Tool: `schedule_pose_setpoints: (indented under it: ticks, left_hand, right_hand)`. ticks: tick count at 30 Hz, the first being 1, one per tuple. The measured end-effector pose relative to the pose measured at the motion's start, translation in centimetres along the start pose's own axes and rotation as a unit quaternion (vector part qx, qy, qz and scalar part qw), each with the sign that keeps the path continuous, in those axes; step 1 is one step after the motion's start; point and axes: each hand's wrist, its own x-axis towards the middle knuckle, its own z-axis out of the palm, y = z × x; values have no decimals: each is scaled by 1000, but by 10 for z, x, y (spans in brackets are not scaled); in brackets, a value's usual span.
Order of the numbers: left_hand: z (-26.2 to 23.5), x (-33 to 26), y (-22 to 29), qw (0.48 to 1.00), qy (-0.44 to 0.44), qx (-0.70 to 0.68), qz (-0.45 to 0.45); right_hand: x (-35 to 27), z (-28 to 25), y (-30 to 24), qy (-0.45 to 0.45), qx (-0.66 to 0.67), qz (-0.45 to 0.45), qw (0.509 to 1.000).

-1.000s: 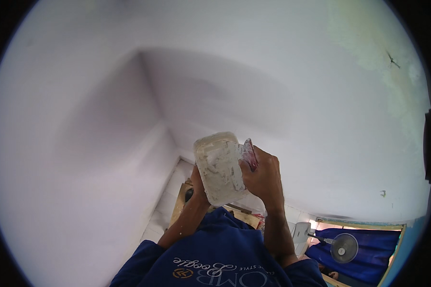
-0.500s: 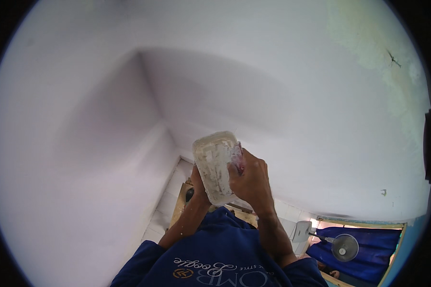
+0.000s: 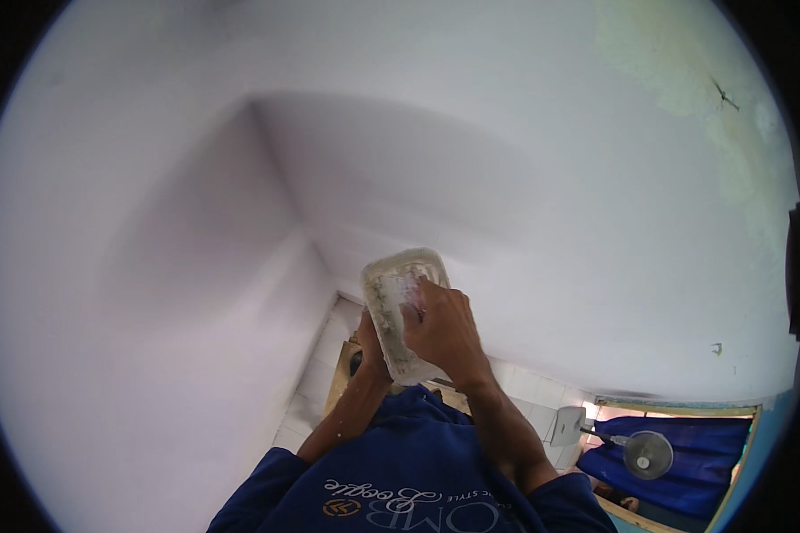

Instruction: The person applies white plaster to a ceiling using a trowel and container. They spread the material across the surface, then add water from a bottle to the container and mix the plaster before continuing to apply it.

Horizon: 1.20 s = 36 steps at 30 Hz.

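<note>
A rectangular, translucent plastic tray (image 3: 372, 271) smeared with whitish paste is held up in front of my chest. My left hand (image 3: 372, 348) supports it from its left side and underneath; most of its fingers are hidden behind the tray. Over the tray, my right hand (image 3: 443, 330) is closed round a small reddish scraper (image 3: 412, 290) coated in white. The scraper lies within the tray's outline, close to the paste, though its blade is hard to make out.
Two pale walls (image 3: 471, 178) meet in a corner ahead. Below are white floor tiles (image 3: 316, 382) and a wooden board (image 3: 340, 384). At lower right stand a fan (image 3: 648, 455) and a blue curtain (image 3: 711, 444) in a wooden frame, with part of another person (image 3: 628, 504).
My right hand has moved left and slightly down, bringing the scraper from the tray's right rim to over its middle. The tray has shifted slightly right.
</note>
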Motion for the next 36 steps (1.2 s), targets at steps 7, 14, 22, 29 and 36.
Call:
schedule_pose_setpoints:
  ticks: [7,14,22,29,36]
  left_hand:
    - [4,0,4,998,-64,1,-2]
    - [-7,7,-5,999,-36,10,36]
    - [10,-6,4,1000,-1,0,14]
    - [12,0,6,998,-54,-23,26]
    - [1,-7,3,998,-53,11,40]
  right_hand:
    - [-10,-21,-8,44,68,-9,997]
    - [-6,17,3,32,33,-8,999]
    - [9,3,24,-9,127,36,991]
    - [-12,-15,-5,41,70,-34,996]
    - [-8,10,6,14,38,-17,999]
